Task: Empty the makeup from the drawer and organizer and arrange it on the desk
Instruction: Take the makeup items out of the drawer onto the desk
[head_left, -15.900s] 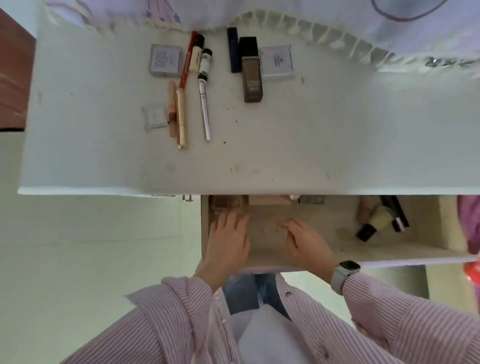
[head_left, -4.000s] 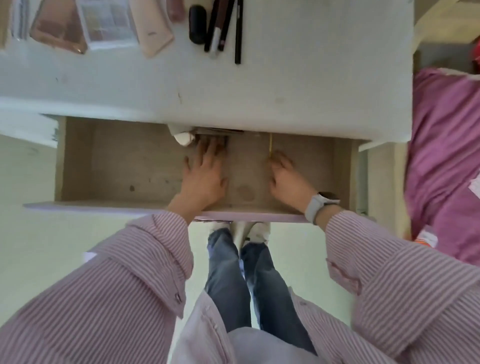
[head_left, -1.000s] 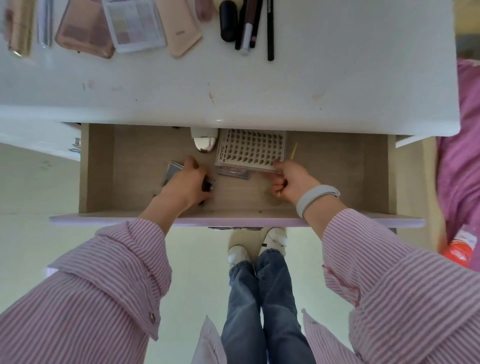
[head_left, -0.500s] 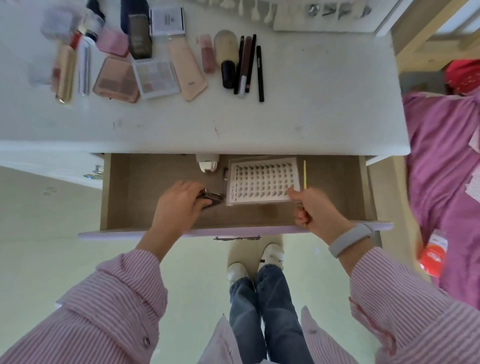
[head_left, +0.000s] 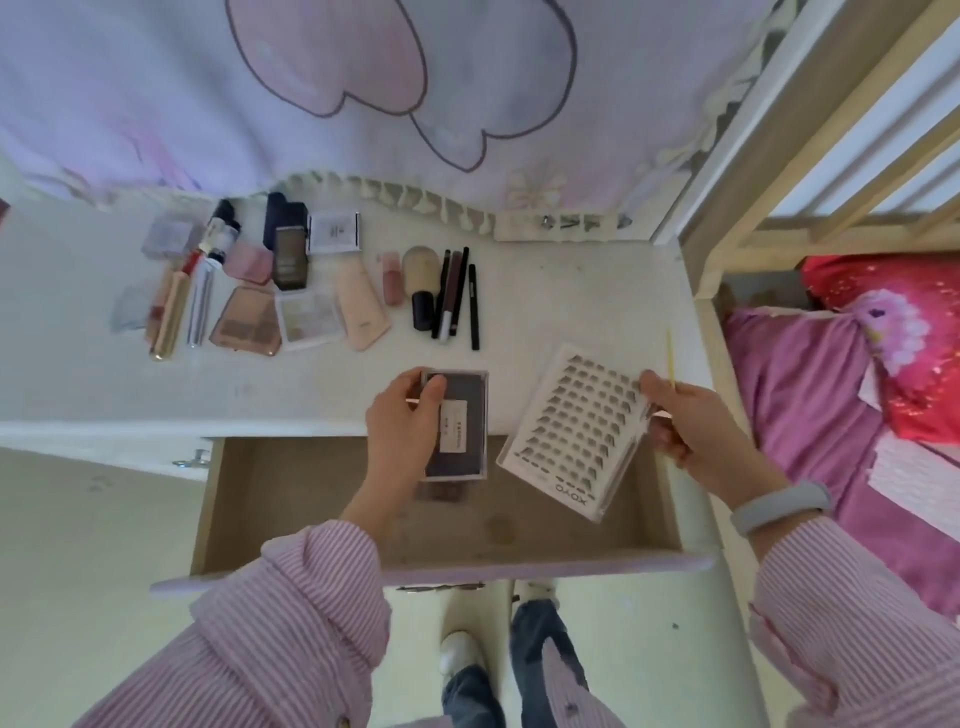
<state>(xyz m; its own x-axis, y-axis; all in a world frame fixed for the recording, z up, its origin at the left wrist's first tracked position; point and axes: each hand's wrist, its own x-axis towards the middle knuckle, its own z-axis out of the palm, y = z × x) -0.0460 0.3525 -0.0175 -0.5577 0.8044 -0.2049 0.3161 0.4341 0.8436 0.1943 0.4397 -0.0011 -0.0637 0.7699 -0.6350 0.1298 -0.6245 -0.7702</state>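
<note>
Nearest me: pink-striped shirt sleeves, jeans and pale shoes on the cream floor below. Just past them the pale wooden drawer (head_left: 291, 499) stands pulled out, and what shows of its floor looks bare apart from a stain or two; prob. these were its last contents, though the hands and the things they hold hide part of it.

Left hand (head_left: 402, 441) hangs over the drawer's back edge, its grip closed round a dark rectangular case in clear plastic w/ a white label (head_left: 460, 423), thumb across the top corner. Held flat and label-up, likely so it can be set straight down on the worktop.

Right hand (head_left: 691, 421) pinches the right edge of a white tray of false-lash clusters under a clear lid (head_left: 576, 434), tilted, far corner raised. Same hand also holds a thin yellow stick (head_left: 670, 358) poking up beyond the fingers; I'd guess all grabbed at once to save a trip. Grey band on that wrist.

Further on, the white worktop (head_left: 571, 291) has free space in front and to the right, the obvious landing spot. Beyond that, makeup already laid out side by side: pencils, a brush w/ a black handle, tubes, pinkish palettes (head_left: 247, 322), small boxes. Rows keep each piece visible.

Behind: lilac curtain w/ pink cartoon print. Off right, wooden bed frame and pink bedding.
</note>
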